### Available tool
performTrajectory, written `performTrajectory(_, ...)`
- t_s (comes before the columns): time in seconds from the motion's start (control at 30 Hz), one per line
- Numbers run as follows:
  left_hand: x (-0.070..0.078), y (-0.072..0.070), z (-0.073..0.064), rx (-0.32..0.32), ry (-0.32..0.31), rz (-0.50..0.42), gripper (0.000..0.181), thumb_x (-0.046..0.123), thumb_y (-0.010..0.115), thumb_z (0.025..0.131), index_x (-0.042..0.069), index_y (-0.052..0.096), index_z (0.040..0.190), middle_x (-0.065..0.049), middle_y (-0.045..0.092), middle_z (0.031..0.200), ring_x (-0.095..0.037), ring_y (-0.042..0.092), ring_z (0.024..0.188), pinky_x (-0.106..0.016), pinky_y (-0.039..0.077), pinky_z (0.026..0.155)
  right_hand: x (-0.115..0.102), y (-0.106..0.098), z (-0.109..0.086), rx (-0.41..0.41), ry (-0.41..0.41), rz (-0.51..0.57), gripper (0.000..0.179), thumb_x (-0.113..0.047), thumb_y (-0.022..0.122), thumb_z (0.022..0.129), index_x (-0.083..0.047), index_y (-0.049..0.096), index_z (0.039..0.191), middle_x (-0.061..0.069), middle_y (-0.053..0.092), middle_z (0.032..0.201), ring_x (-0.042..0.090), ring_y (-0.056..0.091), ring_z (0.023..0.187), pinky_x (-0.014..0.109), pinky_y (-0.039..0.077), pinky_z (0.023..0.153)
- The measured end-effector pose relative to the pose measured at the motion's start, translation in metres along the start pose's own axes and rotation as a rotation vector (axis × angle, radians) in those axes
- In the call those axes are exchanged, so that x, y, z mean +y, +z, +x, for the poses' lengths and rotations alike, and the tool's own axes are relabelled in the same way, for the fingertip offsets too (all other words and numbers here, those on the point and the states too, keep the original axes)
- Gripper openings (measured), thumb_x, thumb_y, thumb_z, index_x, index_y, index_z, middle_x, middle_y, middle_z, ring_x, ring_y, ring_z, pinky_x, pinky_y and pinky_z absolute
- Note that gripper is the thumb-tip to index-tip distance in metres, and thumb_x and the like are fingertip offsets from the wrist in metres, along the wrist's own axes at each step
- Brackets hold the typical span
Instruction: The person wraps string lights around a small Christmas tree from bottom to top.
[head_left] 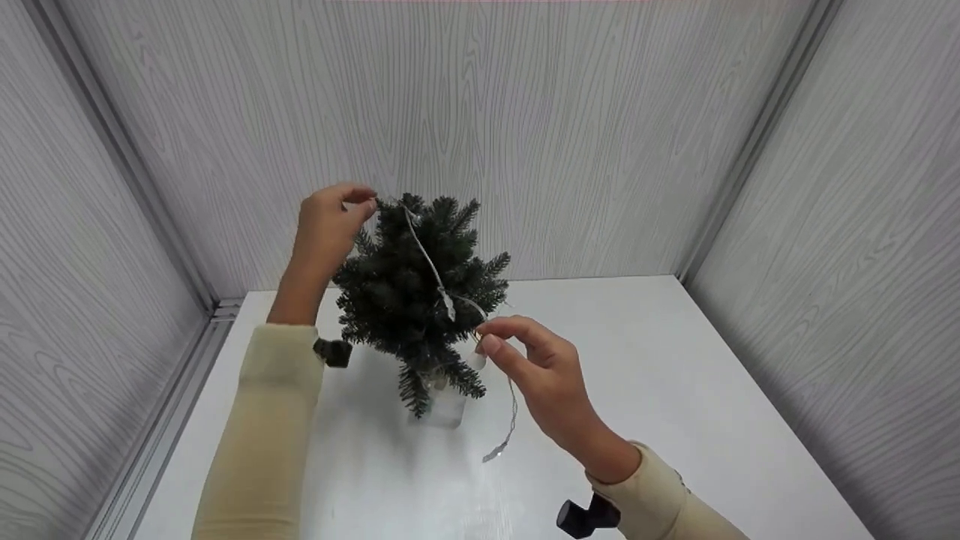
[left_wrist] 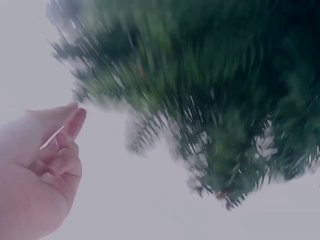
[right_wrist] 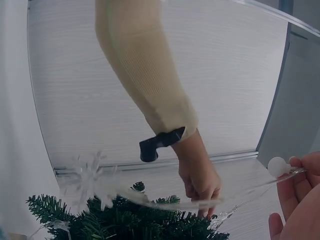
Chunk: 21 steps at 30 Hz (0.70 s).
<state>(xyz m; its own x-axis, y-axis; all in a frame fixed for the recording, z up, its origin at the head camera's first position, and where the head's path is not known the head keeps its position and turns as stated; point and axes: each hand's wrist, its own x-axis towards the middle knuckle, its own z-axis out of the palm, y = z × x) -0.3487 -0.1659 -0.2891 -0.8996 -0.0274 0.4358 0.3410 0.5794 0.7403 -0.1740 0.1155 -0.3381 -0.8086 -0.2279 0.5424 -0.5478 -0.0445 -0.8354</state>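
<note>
A small artificial Christmas tree (head_left: 409, 285) with dark green needles stands in a pale base (head_left: 444, 405). At its upper left, the thumb and index finger of my left hand (head_left: 328, 225) pinch the light string beside a branch tip; the left hand (left_wrist: 42, 170) partly hides that spot. The white string of lights (head_left: 426, 255) slants down across the tree's front to my right hand (head_left: 544, 375), whose thumb and index finger pinch it. A round white bulb (right_wrist: 278, 167) sits at the right fingertips. A loose tail with a clear piece (head_left: 495, 453) hangs below.
The tree rests on a white table (head_left: 600, 337). Wood-grain panels (head_left: 562, 135) enclose it at the back and both sides. A blurred clear snowflake (right_wrist: 90, 180) shows in front of the branches in the right wrist view. Black cameras (head_left: 334, 352) are strapped at both cuffs.
</note>
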Motion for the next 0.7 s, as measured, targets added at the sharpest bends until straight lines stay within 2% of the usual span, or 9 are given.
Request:
performTrajectory(0.07, 0.008, 0.006, -0.023, 0.071, 0.095, 0.019, 0.025, 0.021, 0.064, 0.101, 0.009, 0.072, 0.122, -0.009, 0.07, 0.12, -0.025, 0.062, 0.102, -0.04, 0.048, 0.085, 0.002, 0.0, 0.001, 0.007, 0.015, -0.013, 0.017, -0.005, 0.063, 0.098, 0.003, 0.069, 0.112, 0.002, 0.069, 0.101, 0.016, 0.065, 0.099, 0.03, 0.054, 0.088)
performTrajectory(0.1, 0.012, 0.01, -0.035, 0.104, 0.145, 0.035, 0.024, 0.021, 0.065, 0.1, 0.009, 0.073, 0.12, -0.009, 0.071, 0.116, -0.025, 0.063, 0.101, -0.04, 0.049, 0.089, 0.003, -0.001, 0.001, 0.009, 0.024, -0.014, 0.017, -0.006, 0.063, 0.098, 0.003, 0.069, 0.113, 0.003, 0.069, 0.102, 0.016, 0.065, 0.1, 0.03, 0.054, 0.089)
performTrajectory(0.2, 0.017, 0.024, -0.066, 0.184, 0.295, 0.1, 0.024, 0.016, 0.069, 0.098, 0.007, 0.073, 0.12, -0.01, 0.073, 0.106, -0.025, 0.065, 0.09, -0.04, 0.05, 0.081, 0.007, -0.001, 0.002, 0.002, 0.043, -0.013, 0.019, -0.006, 0.062, 0.099, 0.003, 0.068, 0.115, 0.005, 0.068, 0.107, 0.016, 0.063, 0.104, 0.031, 0.054, 0.092)
performTrajectory(0.3, 0.016, 0.042, -0.085, 0.202, 0.429, 0.182, 0.029, 0.015, 0.07, 0.096, 0.009, 0.072, 0.124, -0.009, 0.073, 0.101, -0.024, 0.065, 0.083, -0.039, 0.051, 0.073, 0.012, -0.002, 0.003, -0.015, 0.05, -0.003, 0.021, -0.007, 0.061, 0.1, 0.006, 0.066, 0.116, 0.004, 0.067, 0.112, 0.015, 0.063, 0.106, 0.031, 0.054, 0.093)
performTrajectory(0.33, 0.014, 0.048, -0.088, 0.205, 0.471, 0.213, 0.03, 0.015, 0.07, 0.096, 0.01, 0.071, 0.126, -0.009, 0.073, 0.101, -0.023, 0.065, 0.08, -0.038, 0.05, 0.067, 0.013, -0.002, 0.003, -0.02, 0.049, -0.001, 0.022, -0.007, 0.061, 0.1, 0.006, 0.066, 0.117, 0.003, 0.067, 0.113, 0.015, 0.063, 0.106, 0.031, 0.054, 0.093)
performTrajectory(0.4, 0.011, 0.059, -0.09, 0.223, 0.548, 0.278, 0.031, 0.015, 0.071, 0.095, 0.011, 0.071, 0.126, -0.008, 0.074, 0.101, -0.022, 0.067, 0.081, -0.036, 0.054, 0.066, 0.016, -0.003, 0.003, -0.031, 0.037, -0.007, 0.021, -0.008, 0.061, 0.1, 0.004, 0.066, 0.117, 0.001, 0.067, 0.111, 0.015, 0.063, 0.105, 0.03, 0.054, 0.092)
performTrajectory(0.5, 0.008, 0.072, -0.086, 0.284, 0.63, 0.368, 0.027, 0.014, 0.071, 0.095, 0.012, 0.073, 0.122, -0.008, 0.074, 0.1, -0.023, 0.07, 0.084, -0.034, 0.058, 0.066, 0.018, -0.003, 0.003, -0.053, -0.011, -0.017, 0.018, -0.009, 0.062, 0.1, -0.002, 0.069, 0.115, 0.002, 0.068, 0.105, 0.017, 0.063, 0.099, 0.03, 0.052, 0.088)
performTrajectory(0.6, 0.008, 0.076, -0.078, 0.375, 0.683, 0.41, 0.018, 0.012, 0.071, 0.095, 0.009, 0.076, 0.112, -0.008, 0.074, 0.096, -0.024, 0.071, 0.083, -0.034, 0.059, 0.064, 0.021, -0.003, 0.002, -0.08, -0.061, -0.038, 0.016, -0.009, 0.062, 0.1, -0.007, 0.071, 0.113, 0.004, 0.067, 0.101, 0.019, 0.062, 0.095, 0.033, 0.052, 0.085)
performTrajectory(0.7, 0.009, 0.073, -0.068, 0.456, 0.705, 0.395, 0.013, 0.01, 0.07, 0.095, 0.005, 0.076, 0.106, -0.01, 0.075, 0.096, -0.025, 0.072, 0.083, -0.035, 0.06, 0.064, 0.023, -0.001, 0.002, -0.1, -0.073, -0.027, 0.016, -0.008, 0.061, 0.101, -0.007, 0.071, 0.112, 0.008, 0.065, 0.099, 0.018, 0.063, 0.091, 0.034, 0.054, 0.083)
